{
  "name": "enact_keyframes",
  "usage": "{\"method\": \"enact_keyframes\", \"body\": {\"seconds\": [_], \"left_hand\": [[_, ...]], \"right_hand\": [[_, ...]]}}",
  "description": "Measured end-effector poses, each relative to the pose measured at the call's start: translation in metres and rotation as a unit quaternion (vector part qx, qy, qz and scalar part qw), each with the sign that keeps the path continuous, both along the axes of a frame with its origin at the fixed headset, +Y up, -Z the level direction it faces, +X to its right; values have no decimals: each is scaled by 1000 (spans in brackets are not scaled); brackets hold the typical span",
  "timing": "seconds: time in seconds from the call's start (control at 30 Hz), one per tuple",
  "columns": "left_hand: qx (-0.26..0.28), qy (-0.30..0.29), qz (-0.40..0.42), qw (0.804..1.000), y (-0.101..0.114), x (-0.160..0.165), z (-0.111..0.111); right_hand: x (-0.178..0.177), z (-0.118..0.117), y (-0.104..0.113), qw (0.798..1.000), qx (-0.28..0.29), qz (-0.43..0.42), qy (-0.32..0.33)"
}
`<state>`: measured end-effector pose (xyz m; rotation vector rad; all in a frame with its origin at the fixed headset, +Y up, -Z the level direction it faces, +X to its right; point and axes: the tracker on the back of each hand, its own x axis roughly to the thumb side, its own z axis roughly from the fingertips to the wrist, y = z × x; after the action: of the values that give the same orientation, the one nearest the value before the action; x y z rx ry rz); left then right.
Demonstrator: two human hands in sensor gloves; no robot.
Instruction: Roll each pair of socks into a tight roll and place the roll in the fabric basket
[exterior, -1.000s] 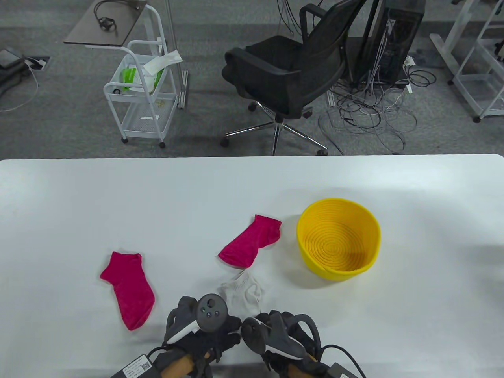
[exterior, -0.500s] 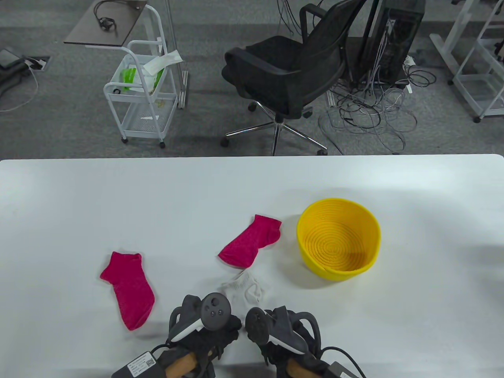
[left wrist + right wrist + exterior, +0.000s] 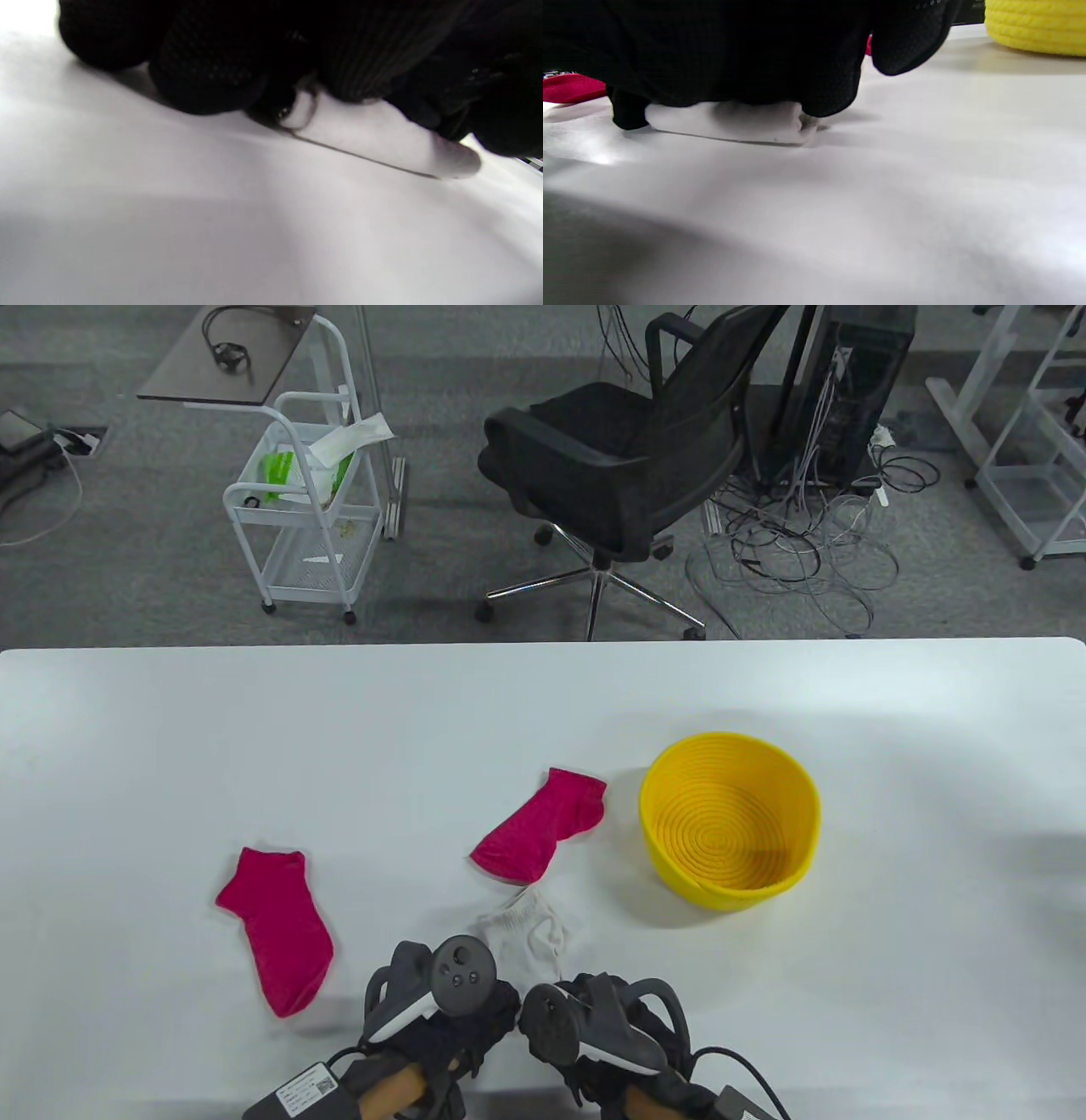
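White tabletop (image 3: 254, 729) carried an empty yellow basket (image 3: 730, 891), two pink socks lying well apart (image 3: 276, 929) (image 3: 540, 836), and a white sock pair (image 3: 528, 929) near the front edge. Both hands (image 3: 441, 1014) (image 3: 607, 1027) curled over its near end, rolling barely begun.

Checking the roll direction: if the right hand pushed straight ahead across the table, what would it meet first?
The right hand already presses on the white sock. Past that, probably the nearer pink sock, not the basket; depth is unclear.
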<state>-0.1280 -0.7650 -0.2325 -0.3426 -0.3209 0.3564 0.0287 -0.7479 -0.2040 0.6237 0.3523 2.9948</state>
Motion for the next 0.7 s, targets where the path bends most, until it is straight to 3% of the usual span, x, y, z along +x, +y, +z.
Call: {"method": "enact_keyframes", "body": {"seconds": [0.47,0.7], "left_hand": [[-20,4,3,1000,13,-6,1],[-26,-11,-21,999,8,-2,0]], "right_hand": [[-2,-2,-10,999,20,27,-7],[-1,-4,-7,999,25,18,-18]]}}
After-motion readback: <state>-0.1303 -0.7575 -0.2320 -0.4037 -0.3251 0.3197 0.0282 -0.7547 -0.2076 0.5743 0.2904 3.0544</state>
